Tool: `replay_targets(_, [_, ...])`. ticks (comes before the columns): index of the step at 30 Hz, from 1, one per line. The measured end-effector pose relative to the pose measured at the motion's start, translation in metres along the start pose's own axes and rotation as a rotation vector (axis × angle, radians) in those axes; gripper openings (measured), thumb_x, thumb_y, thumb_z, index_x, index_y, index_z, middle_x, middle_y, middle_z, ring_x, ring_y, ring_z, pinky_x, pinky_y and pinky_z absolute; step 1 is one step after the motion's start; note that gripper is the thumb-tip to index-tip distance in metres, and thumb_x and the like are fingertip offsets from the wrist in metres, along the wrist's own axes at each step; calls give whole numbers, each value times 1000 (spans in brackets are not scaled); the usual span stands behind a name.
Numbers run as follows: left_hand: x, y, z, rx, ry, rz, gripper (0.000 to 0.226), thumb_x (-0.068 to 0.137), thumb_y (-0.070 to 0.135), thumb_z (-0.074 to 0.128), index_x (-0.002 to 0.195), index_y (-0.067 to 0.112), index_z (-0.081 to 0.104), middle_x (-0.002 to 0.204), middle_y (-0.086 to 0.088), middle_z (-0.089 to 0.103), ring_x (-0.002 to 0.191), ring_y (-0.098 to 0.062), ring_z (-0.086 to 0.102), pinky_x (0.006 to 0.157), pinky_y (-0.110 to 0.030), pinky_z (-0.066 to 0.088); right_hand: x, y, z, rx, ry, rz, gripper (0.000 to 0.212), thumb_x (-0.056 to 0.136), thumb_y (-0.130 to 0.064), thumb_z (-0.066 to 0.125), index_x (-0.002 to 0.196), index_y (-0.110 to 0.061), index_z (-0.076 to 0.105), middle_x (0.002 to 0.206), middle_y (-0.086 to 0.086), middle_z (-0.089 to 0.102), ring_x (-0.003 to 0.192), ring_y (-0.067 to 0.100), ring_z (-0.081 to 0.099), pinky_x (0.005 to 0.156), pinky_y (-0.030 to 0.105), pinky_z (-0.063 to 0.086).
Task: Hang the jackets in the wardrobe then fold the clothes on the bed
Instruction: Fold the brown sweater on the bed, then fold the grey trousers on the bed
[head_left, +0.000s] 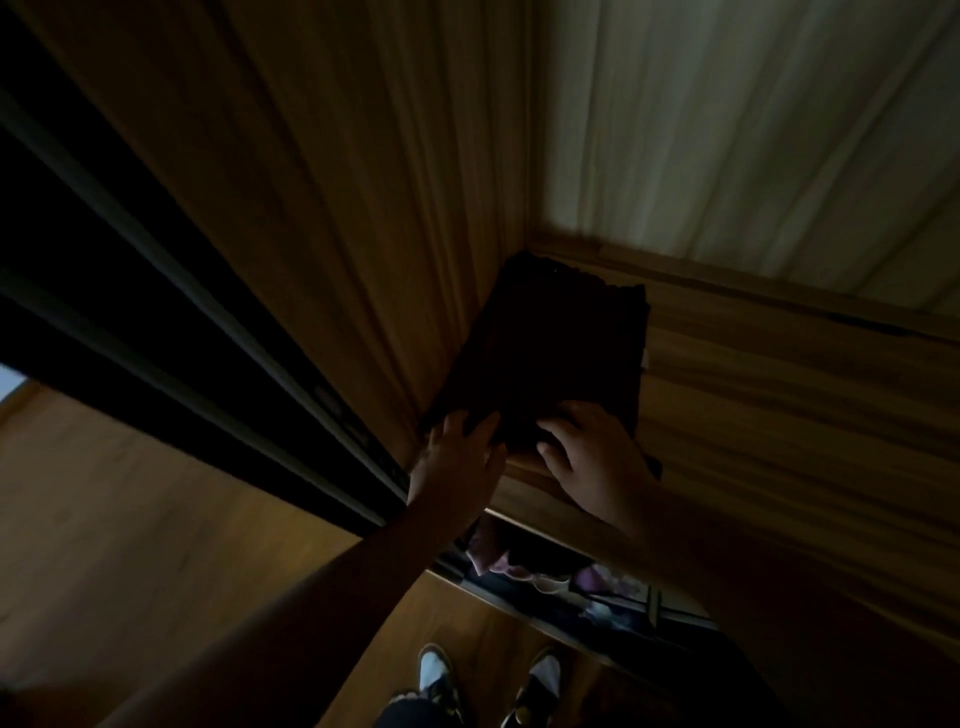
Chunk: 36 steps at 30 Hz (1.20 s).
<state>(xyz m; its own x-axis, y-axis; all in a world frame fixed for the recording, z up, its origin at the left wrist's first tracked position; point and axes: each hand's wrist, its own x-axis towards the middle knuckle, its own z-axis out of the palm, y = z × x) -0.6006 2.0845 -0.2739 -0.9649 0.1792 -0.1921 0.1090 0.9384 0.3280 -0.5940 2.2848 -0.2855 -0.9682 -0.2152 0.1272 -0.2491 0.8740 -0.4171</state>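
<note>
shoes: pair of dark-and-white shoes (488, 675), bottom centre, standing on the brown wooden floor (156, 519)
lower compartment: heap of purple and white clothes (519, 566) in the open space below the shelf, just ahead of the shoes; dim, items not separable
door track: dark sliding-door rails (156, 291) run diagonally on the left, beside the wardrobe side panel
left hand: left hand (457, 457) reaches in from lower left, fingers spread and fairly straight, lying flat on the near-left corner of the garment, not curled round it
right hand: right hand (592, 457) at the garment's near edge, fingers bent on top of the cloth; too dark to tell whether it grips or only presses
task thing: dark folded ribbed garment (561, 353) lies flat on the brown wooden wardrobe shelf (779, 415), at the shelf's left end, against the brown wooden side panel (363, 182), far edge close to the back corner
back: pale whitish wardrobe back panel (727, 130) rises behind the shelf's far edge
</note>
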Motion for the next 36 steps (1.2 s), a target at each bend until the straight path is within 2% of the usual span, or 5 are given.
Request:
replay_targets(5, [-51,-21,-4,-127,24,27,37,99,34,53,136,32,56,135,0,54,119,-18,57,95,-36,51,-12,-39,-14,77,-78,-4,23,92,-28,66,112,-18,71,107,5,65,102,25,60,83,41,51])
replay_targets(9, [-94,-53,-7,-180,-97,-23,27,98,32,52,122,29,64,112,7,68,100,-12,66,83,-28,53,-26,-76,-15,115,-333,-40,26,91,-40,65,114,-26,67,106,-4,68,98,15,65,75,26,46])
replay_targets(13, [-141,-100,-17,-142,-160,-60,22,98,36,51,114,30,66,108,7,70,96,-12,66,82,-28,53,-45,-125,3,79,-610,-47,32,89,-54,59,115,-36,62,106,-8,70,92,7,66,78,28,52])
replay_targets(18, [-223,-178,-32,-158,-139,-177,28,98,41,51,120,29,64,114,4,69,95,-10,64,81,-30,53,-69,-214,45,42,-754,-108,49,91,-54,59,133,-29,56,125,-2,64,113,18,62,83,28,44])
replay_targets(36, [-641,-418,-83,-408,121,-918,37,96,42,56,129,26,59,115,4,66,94,-11,63,80,-31,53,-150,-636,219,-174,-1121,-888,50,95,-63,51,140,-43,43,132,-10,55,100,6,56,82,31,53])
